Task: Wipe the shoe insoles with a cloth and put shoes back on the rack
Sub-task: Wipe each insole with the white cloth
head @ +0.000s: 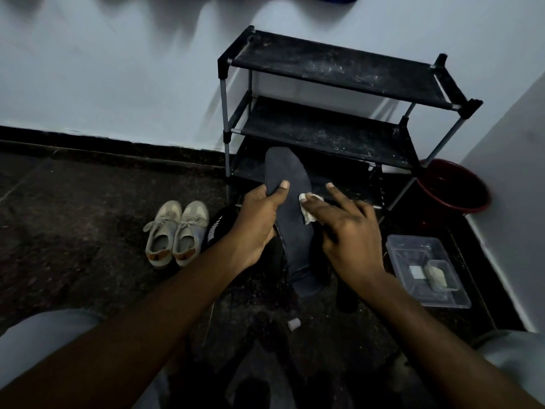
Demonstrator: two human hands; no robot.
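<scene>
- Head view: the left hand (259,219) is gripping a dark insole (280,166) near its middle, with the thumb lying across the top face and the fingers curling round behind the edge
- The insole is being held up in the air in front of the rack, its rounded end pointing up and away and its other end hanging down toward the floor (88,216)
- The right hand (351,231) is pressing a small white cloth (310,209) against the insole's right edge with stretched fingers (the thumb is hidden, so I cannot tell whether it is also pinching the cloth), while the forefinger is sticking out free above it
- A black three-tier shoe rack (324,131) is standing against the white wall (118,69) just behind the insole, its shelves looking dusty
- A pair of beige sneakers (177,231) is sitting side by side on the floor to the left, well apart from the rack
- A black shoe (215,228) with white markings is lying just beside the sneakers, partly behind the left wrist
- A clear plastic container (395,243) is resting on the floor to the right, holding a smaller pale object that is too blurred to tell
- A dark red basin (454,187) is sitting in the corner, right of the rack
- A small white cap (294,323) is lying on the floor between the forearms
</scene>
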